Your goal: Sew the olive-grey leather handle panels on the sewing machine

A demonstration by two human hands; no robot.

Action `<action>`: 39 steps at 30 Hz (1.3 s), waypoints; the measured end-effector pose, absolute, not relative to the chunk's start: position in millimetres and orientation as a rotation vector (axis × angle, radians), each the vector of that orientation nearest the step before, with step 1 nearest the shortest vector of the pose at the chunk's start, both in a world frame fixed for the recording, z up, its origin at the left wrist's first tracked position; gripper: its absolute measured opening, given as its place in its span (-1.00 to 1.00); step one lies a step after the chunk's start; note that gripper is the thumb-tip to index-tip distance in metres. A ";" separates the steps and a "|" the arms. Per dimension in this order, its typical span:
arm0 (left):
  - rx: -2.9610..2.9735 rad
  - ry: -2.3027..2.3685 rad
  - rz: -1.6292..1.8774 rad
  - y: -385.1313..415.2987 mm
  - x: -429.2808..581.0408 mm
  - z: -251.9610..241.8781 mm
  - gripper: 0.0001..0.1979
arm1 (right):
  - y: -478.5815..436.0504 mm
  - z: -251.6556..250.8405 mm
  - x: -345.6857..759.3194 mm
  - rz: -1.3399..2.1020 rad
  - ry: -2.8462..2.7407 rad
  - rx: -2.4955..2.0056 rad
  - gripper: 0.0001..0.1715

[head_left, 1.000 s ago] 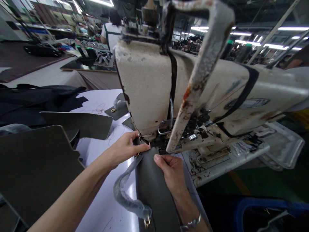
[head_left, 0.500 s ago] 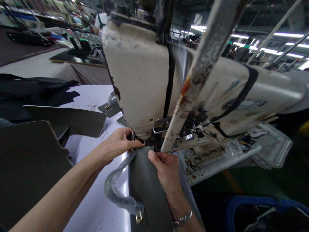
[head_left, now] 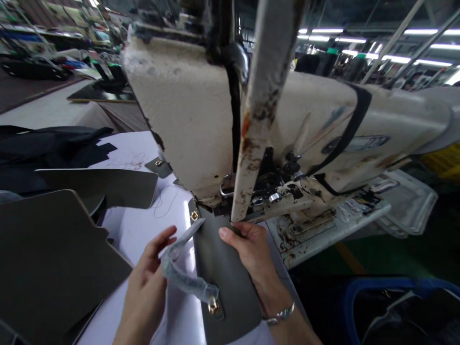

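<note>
A grey leather panel (head_left: 224, 268) lies under the head of a worn cream sewing machine (head_left: 201, 120). My right hand (head_left: 249, 251) pinches the panel's top edge close to the presser foot, thumb on top. A plastic-wrapped handle (head_left: 183, 275) with gold rings arches off the panel's left side. My left hand (head_left: 151, 282) is beside that handle, fingers loosely spread and touching its wrapping, gripping nothing.
Stiff grey panels (head_left: 53, 254) are stacked at the left on the white table (head_left: 143, 230). Black fabric (head_left: 46, 143) lies behind them. A blue bin (head_left: 395, 306) sits low on the right. More worktables and people are far behind.
My left hand has pulled back from the needle area to the wrapped handle and opened. The view has shifted; my right hand stays on the panel's edge.
</note>
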State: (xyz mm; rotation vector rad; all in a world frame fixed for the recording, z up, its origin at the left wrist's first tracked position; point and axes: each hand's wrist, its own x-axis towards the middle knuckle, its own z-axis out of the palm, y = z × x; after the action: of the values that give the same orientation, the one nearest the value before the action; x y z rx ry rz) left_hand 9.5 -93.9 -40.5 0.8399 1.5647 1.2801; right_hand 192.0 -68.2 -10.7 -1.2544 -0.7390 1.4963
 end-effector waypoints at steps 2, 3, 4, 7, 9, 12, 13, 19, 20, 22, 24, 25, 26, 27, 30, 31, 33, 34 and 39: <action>0.714 1.464 1.038 -133.2 16.9 -46.8 -0.32 | -70.2 -10.7 192.4 1.500 -0.757 -1.231 -0.67; 0.637 1.418 0.997 -148.0 22.5 -45.5 -0.27 | -70.6 -10.4 192.6 1.475 -0.771 -1.236 -0.69; 0.576 1.376 0.968 -158.8 28.5 -41.9 -0.24 | -70.7 -9.9 192.9 1.441 -0.786 -1.248 -0.70; 0.517 1.251 0.933 -168.2 43.7 -25.4 -0.24 | -70.8 -6.8 193.8 1.338 -0.842 -1.298 -0.70; 0.502 1.122 0.908 -161.4 49.9 -17.4 -0.23 | -71.4 -4.8 193.6 1.259 -0.910 -1.344 -0.70; 0.405 1.053 0.915 -143.8 60.9 -16.7 -0.22 | -73.2 -5.4 191.7 1.124 -1.029 -1.411 -0.74; 0.379 1.093 0.935 -137.5 66.1 -18.9 -0.24 | -73.9 -7.1 191.0 1.087 -1.055 -1.420 -0.75; 0.348 1.299 1.117 -111.4 91.5 -35.0 -0.29 | -79.2 -18.1 199.3 1.176 -1.099 -1.316 -0.75; 0.338 1.314 1.115 -110.1 92.1 -36.0 -0.30 | -79.8 -18.3 203.1 1.231 -1.098 -1.278 -0.75; 0.323 1.322 1.099 -109.8 91.4 -36.0 -0.33 | -79.7 -17.3 211.5 1.293 -1.111 -1.245 -0.75; 0.307 1.333 1.090 -112.0 90.5 -33.4 -0.37 | -77.6 -15.6 219.2 1.296 -1.155 -1.262 -0.73; 0.300 1.339 1.087 -113.6 90.4 -31.3 -0.39 | -75.9 -14.7 222.3 1.295 -1.181 -1.267 -0.73; 0.294 1.345 1.085 -115.2 90.3 -28.8 -0.41 | -74.1 -13.8 224.7 1.301 -1.202 -1.264 -0.72; 0.289 1.349 1.084 -116.8 90.3 -26.0 -0.42 | -72.2 -12.8 226.4 1.314 -1.216 -1.256 -0.72; 0.285 1.304 1.053 -117.7 89.1 -16.2 -0.44 | -67.8 -8.5 227.5 1.365 -1.210 -1.242 -0.72; 0.273 1.276 1.041 -116.3 88.6 -12.7 -0.45 | -67.1 -6.5 226.8 1.375 -1.202 -1.243 -0.72; 0.235 1.220 1.035 -111.3 89.0 -5.6 -0.49 | -66.8 -2.4 224.6 1.381 -1.179 -1.245 -0.70; 0.210 1.204 1.047 -108.2 90.1 -2.1 -0.51 | -67.0 -0.5 223.4 1.379 -1.162 -1.247 -0.70; 0.021 1.216 1.157 -97.9 102.0 12.9 -0.53 | -68.3 4.5 221.2 1.373 -1.079 -1.275 -0.70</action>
State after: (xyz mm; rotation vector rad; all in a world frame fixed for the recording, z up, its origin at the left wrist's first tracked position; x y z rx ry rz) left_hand 102.0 -97.9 12.9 0.0209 1.2161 1.1567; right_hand 221.2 -68.3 4.5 -1.2753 -1.0790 1.3734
